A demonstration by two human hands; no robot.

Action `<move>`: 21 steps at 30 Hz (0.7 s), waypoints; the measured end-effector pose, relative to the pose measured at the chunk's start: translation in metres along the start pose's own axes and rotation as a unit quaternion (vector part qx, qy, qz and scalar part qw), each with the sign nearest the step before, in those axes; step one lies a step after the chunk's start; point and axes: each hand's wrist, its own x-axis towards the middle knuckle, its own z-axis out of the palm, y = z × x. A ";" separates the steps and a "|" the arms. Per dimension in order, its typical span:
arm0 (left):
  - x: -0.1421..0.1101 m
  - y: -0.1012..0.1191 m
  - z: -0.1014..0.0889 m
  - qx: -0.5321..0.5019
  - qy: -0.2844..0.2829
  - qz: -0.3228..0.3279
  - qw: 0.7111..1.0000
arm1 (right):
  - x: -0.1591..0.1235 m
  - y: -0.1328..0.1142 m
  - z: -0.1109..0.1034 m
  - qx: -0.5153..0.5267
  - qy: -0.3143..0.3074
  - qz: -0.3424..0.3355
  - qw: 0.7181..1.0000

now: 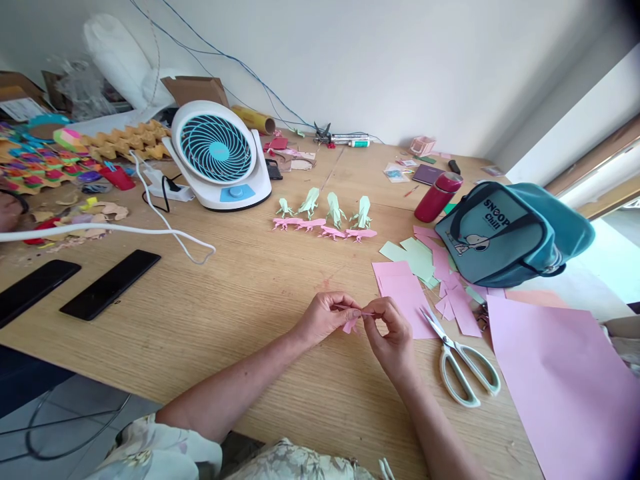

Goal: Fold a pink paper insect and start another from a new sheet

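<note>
Both my hands meet over the front of the wooden table, pinching a small folded pink paper piece [350, 326]. My left hand [327, 319] grips its left part between thumb and fingers. My right hand [391, 333] pinches its right end with thumb and forefinger. The fingers hide much of the fold. Beyond them stands a row of green folded paper insects [334, 209], with a row of pink folded paper insects [334, 232] in front. Scissors [457, 360] with white handles lie partly spread beside my right hand, their tips on pink paper sheets [400, 290].
Green paper scraps [413, 257], a teal bag [505, 233], a red flask [439, 197] and a large pink sheet [560, 380] lie to the right. A fan [217, 150], a white cable [150, 231] and two phones [110, 285] are on the left. Another person's hand [9, 212] shows at the left edge.
</note>
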 end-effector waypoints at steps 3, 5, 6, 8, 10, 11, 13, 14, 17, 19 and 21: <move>-0.001 0.000 0.000 -0.018 -0.006 0.006 1.000 | -0.001 0.000 0.000 -0.009 0.005 -0.011 1.000; -0.001 0.002 0.001 -0.026 -0.010 0.013 1.000 | -0.002 0.001 0.000 -0.008 0.009 -0.017 1.000; -0.002 0.003 0.002 -0.026 -0.012 0.018 0.999 | -0.002 0.002 0.000 -0.004 0.012 -0.018 1.000; -0.002 0.004 0.003 -0.024 -0.016 0.027 0.999 | -0.004 0.003 0.001 0.008 0.016 -0.016 1.000; -0.003 0.005 0.003 -0.027 -0.017 0.033 0.999 | -0.005 0.004 0.002 0.025 0.021 -0.009 0.999; -0.003 0.006 0.004 -0.026 -0.015 0.036 0.999 | -0.006 0.005 0.002 0.033 0.024 -0.003 0.999; -0.004 0.006 0.004 -0.015 -0.009 0.044 0.999 | -0.007 0.005 0.003 0.042 0.028 0.009 0.999; -0.004 0.006 0.005 -0.005 -0.004 0.051 0.999 | -0.008 0.005 0.003 0.044 0.029 0.015 0.999; -0.006 0.008 0.006 0.017 0.006 0.076 0.997 | -0.009 0.005 0.002 0.044 0.034 0.021 0.998; -0.007 0.010 0.007 0.016 0.006 0.085 0.996 | -0.010 0.005 0.003 0.045 0.037 0.019 0.998; -0.008 0.011 0.008 0.013 0.004 0.085 0.996 | -0.010 0.005 0.003 0.047 0.043 0.021 0.998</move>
